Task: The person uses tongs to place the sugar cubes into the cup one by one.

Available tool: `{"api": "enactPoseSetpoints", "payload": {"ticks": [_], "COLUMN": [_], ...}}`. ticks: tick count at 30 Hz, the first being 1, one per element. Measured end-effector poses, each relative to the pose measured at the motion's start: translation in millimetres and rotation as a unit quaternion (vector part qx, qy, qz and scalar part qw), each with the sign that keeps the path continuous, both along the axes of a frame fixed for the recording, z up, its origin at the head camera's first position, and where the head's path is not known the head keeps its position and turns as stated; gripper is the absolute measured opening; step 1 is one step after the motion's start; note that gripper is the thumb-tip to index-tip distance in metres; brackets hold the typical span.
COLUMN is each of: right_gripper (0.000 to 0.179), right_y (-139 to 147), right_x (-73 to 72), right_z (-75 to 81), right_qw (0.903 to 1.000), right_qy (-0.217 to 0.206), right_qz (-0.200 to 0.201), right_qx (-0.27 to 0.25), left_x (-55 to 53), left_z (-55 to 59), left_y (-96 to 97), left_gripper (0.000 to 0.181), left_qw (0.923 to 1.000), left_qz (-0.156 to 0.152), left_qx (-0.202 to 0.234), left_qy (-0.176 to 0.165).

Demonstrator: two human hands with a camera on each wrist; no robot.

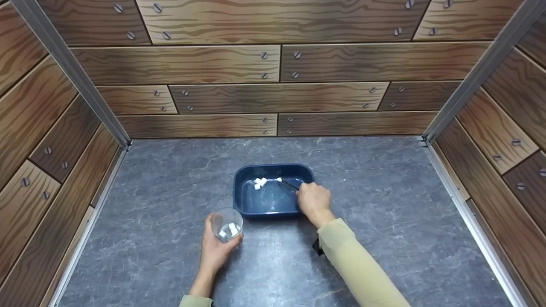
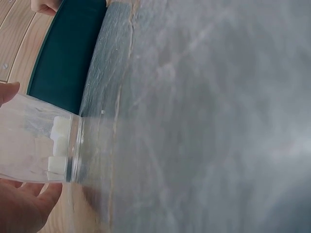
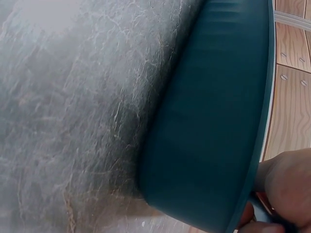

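My left hand (image 1: 214, 251) holds a clear plastic cup (image 1: 216, 218), thumb and fingers around its sides. White cubes (image 2: 58, 167) lie at the cup's bottom. Just behind and right of the cup stands a dark blue basin (image 1: 266, 213), with a few white cubes (image 1: 257, 184) at its back left. Over the basin's right rim, my right hand (image 1: 315, 202) grips a slim dark tool (image 1: 289, 184) that looks like tweezers. The tool's tip is at a single white cube (image 1: 279, 179); whether it pinches the cube is too small to tell. The fingers partly hide the tool.
The basin stands on a grey marbled tabletop (image 1: 170, 192). Wood-patterned panels (image 1: 332, 98) close off the back and both sides, with metal strips (image 1: 477, 238) along the side edges.
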State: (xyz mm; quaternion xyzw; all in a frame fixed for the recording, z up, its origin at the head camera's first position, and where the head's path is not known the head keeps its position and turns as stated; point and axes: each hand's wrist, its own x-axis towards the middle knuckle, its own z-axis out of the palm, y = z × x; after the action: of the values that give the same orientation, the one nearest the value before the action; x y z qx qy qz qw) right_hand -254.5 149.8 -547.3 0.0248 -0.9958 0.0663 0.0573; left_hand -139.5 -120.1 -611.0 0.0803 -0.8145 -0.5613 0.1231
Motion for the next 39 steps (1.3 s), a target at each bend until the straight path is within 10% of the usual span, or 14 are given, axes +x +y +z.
{"api": "enactPoseSetpoints", "payload": {"ticks": [39], "right_gripper": [0.029], "right_y": [7.7], "right_x": [33.1], "right_z": [14.8], "right_qw": [0.9966], "right_qy": [0.029], "right_qz": [0.038], "right_qx": [-0.067], "left_x": [-0.5], "left_z": [-0.3], "left_y": [-0.8], "left_gripper": [0.099], "left_qw": [0.9999], "left_qz": [-0.006], "left_qx": [0.005], "left_qy": [0.006]}}
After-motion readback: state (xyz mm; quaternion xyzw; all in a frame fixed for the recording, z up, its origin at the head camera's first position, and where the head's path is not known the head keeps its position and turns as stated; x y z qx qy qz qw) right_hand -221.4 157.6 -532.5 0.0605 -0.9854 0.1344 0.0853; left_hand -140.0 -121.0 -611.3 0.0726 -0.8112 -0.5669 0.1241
